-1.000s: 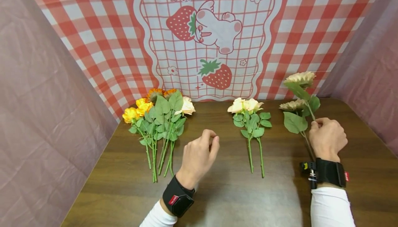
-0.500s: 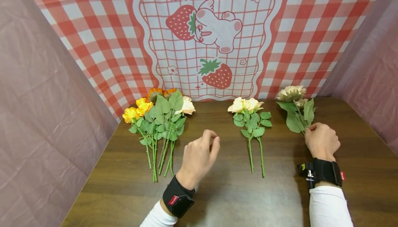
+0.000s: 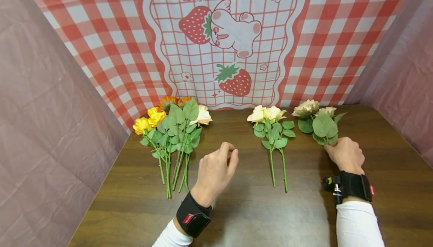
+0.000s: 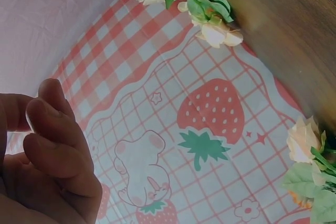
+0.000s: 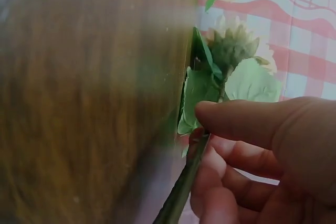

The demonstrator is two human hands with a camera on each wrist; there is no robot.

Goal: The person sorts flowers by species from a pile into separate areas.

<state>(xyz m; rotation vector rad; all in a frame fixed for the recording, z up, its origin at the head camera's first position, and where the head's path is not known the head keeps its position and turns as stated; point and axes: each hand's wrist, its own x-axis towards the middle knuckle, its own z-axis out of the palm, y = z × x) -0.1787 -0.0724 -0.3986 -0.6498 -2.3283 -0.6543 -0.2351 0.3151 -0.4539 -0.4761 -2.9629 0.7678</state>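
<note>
My right hand pinches the green stem of cream many-petalled flowers between thumb and fingers, just below their broad leaves. Two blooms show there, with their heads toward the back edge of the table. In the right wrist view a bloom is seen from behind, its stem running down past the fingertips. Over the middle of the table my left hand hangs with loosely curled fingers and holds nothing. Beside it to the right lie two cream roses, stems toward me.
Left of my left hand lies a bunch of yellow flowers, orange flowers and a cream rose, stems toward me. A checked strawberry-print cloth hangs behind the wooden table. Pink cloth closes off both sides.
My right hand has moved slightly left, and the cream flowers have come down from a raised pose toward the table's back edge, their leaves turned. My left hand has stayed in place.
</note>
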